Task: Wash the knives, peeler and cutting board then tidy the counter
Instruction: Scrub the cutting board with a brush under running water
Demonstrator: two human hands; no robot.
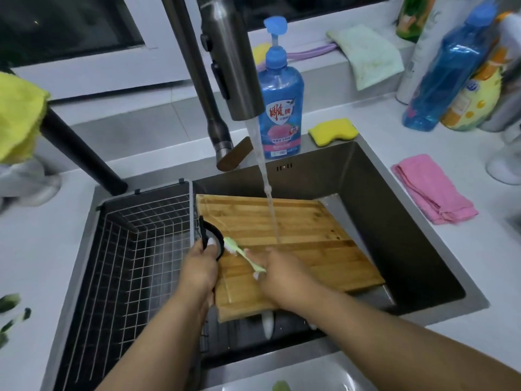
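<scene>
Peeler (210, 238), black, gripped by left hand (198, 268) over the board (293, 249) in the sink (394, 198); right hand (277, 273) holds a toothbrush (244, 256). White tabletop (479, 263) carries soap bottle (280, 103), sponge (332, 131), pink cloth (434, 189).

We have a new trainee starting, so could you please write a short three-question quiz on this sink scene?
1. True or false: the tap is running onto the board.
2. The right hand holds: A sponge, B toothbrush, C cloth?
3. What does the left hand hold?

Key: 1 true; water falls on the board. 2 B, the toothbrush. 3 The black peeler. The sponge and pink cloth lie on the counter.
</scene>
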